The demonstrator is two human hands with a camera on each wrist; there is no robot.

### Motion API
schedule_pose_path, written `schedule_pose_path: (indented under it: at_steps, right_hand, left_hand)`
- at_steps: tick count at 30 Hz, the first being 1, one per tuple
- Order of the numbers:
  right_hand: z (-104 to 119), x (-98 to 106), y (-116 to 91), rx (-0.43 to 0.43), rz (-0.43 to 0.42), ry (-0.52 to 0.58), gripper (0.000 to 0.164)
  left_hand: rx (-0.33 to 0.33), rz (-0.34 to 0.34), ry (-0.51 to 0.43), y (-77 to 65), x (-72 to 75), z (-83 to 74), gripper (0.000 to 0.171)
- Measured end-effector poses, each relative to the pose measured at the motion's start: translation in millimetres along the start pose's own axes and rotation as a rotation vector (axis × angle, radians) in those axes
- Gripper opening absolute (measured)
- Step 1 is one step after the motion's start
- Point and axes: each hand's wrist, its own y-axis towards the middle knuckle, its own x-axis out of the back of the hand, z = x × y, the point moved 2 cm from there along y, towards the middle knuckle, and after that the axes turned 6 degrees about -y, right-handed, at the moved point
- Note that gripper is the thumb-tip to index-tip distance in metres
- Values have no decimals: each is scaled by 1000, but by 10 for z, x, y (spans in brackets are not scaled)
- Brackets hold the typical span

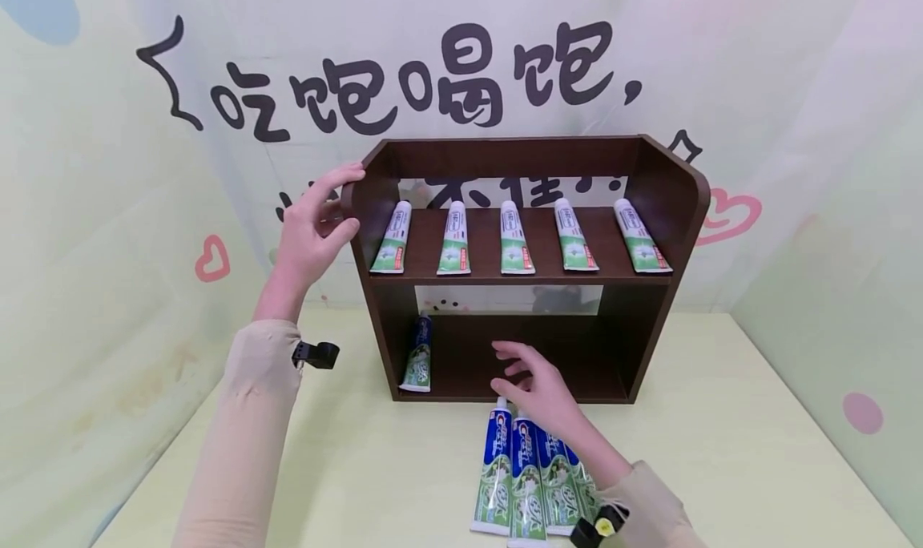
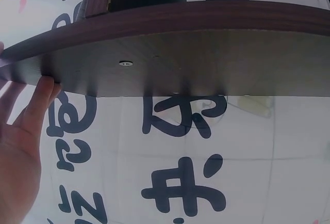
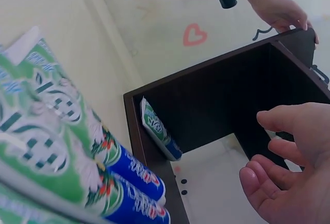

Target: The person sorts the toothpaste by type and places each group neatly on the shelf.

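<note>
My left hand grips the upper left edge of a dark brown two-tier shelf, its fingers and thumb at the side panel. My right hand holds nothing; its fingers are loosely bent before the lower tier, over the cap ends of several blue-and-green toothpaste tubes on the table. Another blue-and-green toothpaste tube lies at the left end of the lower tier, also seen in the right wrist view.
Several white-and-green toothpaste tubes lie in a spaced row on the upper tier, caps toward the back. The shelf stands on a pale yellow table. Behind it hangs a printed wall cloth with large black characters.
</note>
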Motion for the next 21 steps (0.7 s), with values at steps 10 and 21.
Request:
schedule_pose_path:
  at_steps: [10,21]
  right_hand:
    - [-165,300,-305,-19,-59,-65,52]
    - [-420,467,-558,-41,-89,-159,54]
  left_hand:
    - [-14,-3,15,0,-12,-29,46]
    - [3,13,26,-11,-16,-22,47]
